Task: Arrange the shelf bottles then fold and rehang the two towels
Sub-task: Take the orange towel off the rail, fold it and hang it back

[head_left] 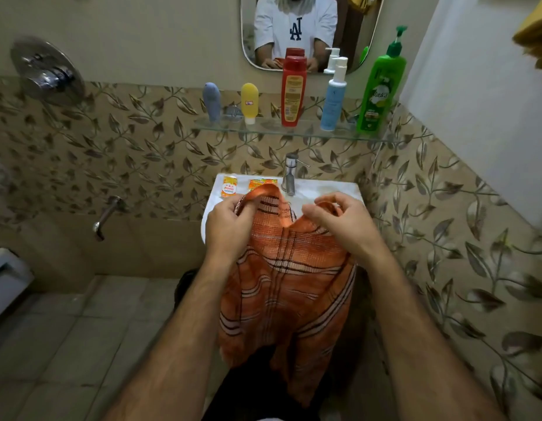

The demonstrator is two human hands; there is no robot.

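A: What's the step?

B: I'm folding the orange towel point(282, 287). My left hand point(230, 223) is pinching one top corner, my right hand point(339, 221) is curling round the other, both over the sink point(351, 189). The cloth is hanging down below my wrists, sagging between them.

A: Doing it well means?

B: I'm thinking: pull the corners apart till the top edge is taut, then bring them together evenly.

A: The bottles?

B: Five are standing upright on the glass shelf point(263, 127), beyond my knuckles. A yellow towel point(534, 34) is hanging up to my right.
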